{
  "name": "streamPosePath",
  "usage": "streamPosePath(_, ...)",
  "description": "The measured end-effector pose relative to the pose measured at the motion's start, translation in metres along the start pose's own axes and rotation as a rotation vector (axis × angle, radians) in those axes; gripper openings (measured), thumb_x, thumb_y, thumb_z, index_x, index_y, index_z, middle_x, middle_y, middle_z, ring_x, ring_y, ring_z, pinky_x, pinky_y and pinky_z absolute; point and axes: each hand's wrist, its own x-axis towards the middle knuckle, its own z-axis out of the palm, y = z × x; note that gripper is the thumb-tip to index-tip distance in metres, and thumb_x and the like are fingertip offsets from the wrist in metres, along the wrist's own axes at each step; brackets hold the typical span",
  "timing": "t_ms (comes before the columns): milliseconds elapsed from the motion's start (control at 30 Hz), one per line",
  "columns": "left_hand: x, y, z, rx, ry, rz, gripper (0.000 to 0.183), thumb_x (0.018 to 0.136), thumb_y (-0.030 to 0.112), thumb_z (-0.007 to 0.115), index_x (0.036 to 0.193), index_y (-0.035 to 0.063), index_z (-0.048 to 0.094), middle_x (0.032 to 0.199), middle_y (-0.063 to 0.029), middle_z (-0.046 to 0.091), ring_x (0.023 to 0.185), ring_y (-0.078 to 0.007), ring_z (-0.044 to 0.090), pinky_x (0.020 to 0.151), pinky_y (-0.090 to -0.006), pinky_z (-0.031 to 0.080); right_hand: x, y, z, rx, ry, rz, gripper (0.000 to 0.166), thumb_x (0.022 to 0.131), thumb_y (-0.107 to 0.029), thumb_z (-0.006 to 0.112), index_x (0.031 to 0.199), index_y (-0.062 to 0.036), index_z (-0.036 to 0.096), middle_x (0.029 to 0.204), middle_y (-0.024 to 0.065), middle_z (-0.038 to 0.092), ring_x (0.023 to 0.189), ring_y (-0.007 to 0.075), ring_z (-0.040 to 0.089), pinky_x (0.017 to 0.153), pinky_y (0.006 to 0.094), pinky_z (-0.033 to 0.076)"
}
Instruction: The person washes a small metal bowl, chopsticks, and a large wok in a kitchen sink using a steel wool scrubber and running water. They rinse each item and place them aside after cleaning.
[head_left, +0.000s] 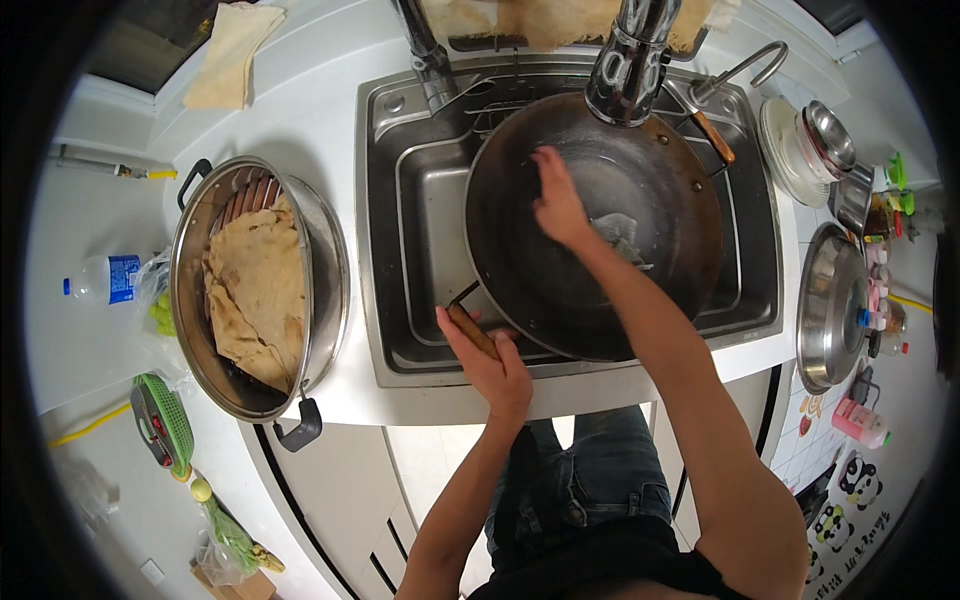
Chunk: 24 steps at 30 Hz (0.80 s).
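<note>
A large dark wok (675, 247) rests over the stainless steel sink (435, 202), covering much of its basin. My left hand (499, 375) is closed around the wok's near wooden handle (472, 330). Inside the rim, my right hand (559, 199) reaches over the left part of the wok with its fingers extended; nothing shows in it. Whether its fingertips touch the metal, I cannot tell. A grey wet cloth (619, 232) lies on the wok's bottom, partly behind my right forearm. The far wooden handle (712, 139) points to the right.
A chrome faucet (619, 82) overhangs the wok's far rim. On the left counter, a steel pot (330, 255) holds large flatbread pieces (255, 285) on a rack. Stacked plates (780, 157), bowls (829, 135) and a steel lid (829, 300) stand at the right, near several bottles.
</note>
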Motion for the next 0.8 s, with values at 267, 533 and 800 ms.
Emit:
streamPosePath(267, 0.000, -0.001, 0.003, -0.022, 0.022, -0.020, 0.072, 0.086, -0.006, 0.041, 0.149, 0.0040, 0.009, 0.121, -0.0179, 0.042, 0.089, -0.0200, 0.054, 0.077, -0.0297, 0.051, -0.003, 0.002, -0.002, -0.043, -0.083, -0.050, 0.074, 0.065, 0.007, 0.051, 0.137, 0.0070, 0.034, 0.143, 0.0254, 0.033, 0.134, 0.0423, 0.030, 0.113, 0.0436, 0.023)
streamPosePath(533, 0.000, 0.001, 0.006, 0.017, 0.003, 0.017, 0.072, 0.086, -0.006, 0.041, 0.149, 0.0031, 0.009, 0.123, -0.0191, 0.041, 0.090, -0.0203, 0.054, 0.077, -0.0299, 0.051, 0.024, 0.008, -0.011, -0.126, 0.514, 0.404, 0.072, 0.066, 0.007, 0.057, 0.134, 0.0089, 0.034, 0.144, 0.0274, 0.027, 0.129, 0.0429, 0.034, 0.107, 0.0457, 0.029)
streamPosePath(800, 0.000, 0.002, 0.002, 0.013, 0.017, -0.038, 0.071, 0.086, -0.005, 0.041, 0.149, 0.0039, 0.009, 0.123, -0.0184, 0.041, 0.091, -0.0206, 0.055, 0.078, -0.0307, 0.052, 0.010, 0.017, -0.019, -0.193, 0.231, 0.108, 0.068, 0.064, 0.008, 0.055, 0.130, 0.0090, 0.037, 0.137, 0.0254, 0.036, 0.122, 0.0452, 0.038, 0.104, 0.0458, 0.032)
